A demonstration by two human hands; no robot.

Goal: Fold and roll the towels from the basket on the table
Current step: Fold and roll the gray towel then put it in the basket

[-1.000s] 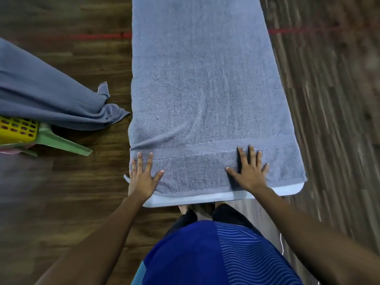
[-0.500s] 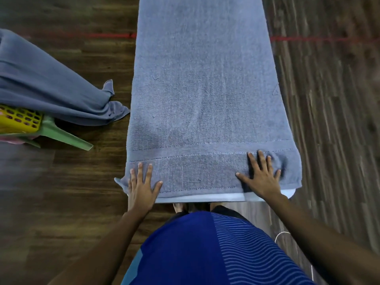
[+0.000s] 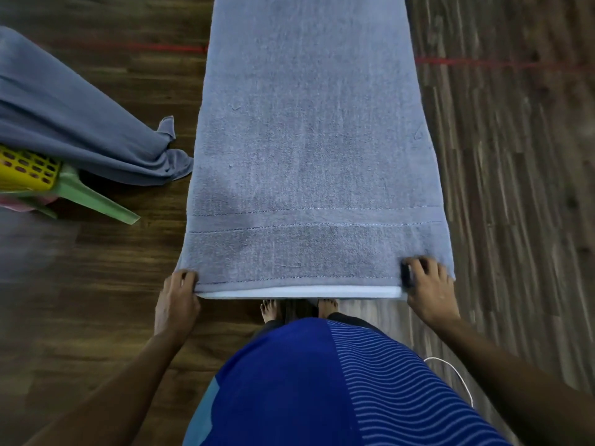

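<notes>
A long grey-blue towel (image 3: 309, 140) lies flat lengthwise on a narrow white table (image 3: 299, 292), covering its top and reaching past the frame's upper edge. My left hand (image 3: 176, 300) grips the towel's near left corner with curled fingers. My right hand (image 3: 429, 289) grips the near right corner, fingers curled over the hem. Another grey-blue towel (image 3: 64, 123) hangs out of a yellow basket (image 3: 25, 170) at the left.
The basket stands on a green plastic stool (image 3: 93, 196) to the left of the table. Dark wooden floor surrounds the table, with a red line (image 3: 483, 62) across it. A thin white cable (image 3: 450, 371) lies by my right arm. My bare feet show under the table edge.
Both hands slid outward from lying flat on the towel's hem to its two near corners, and their fingers curled round the corners.
</notes>
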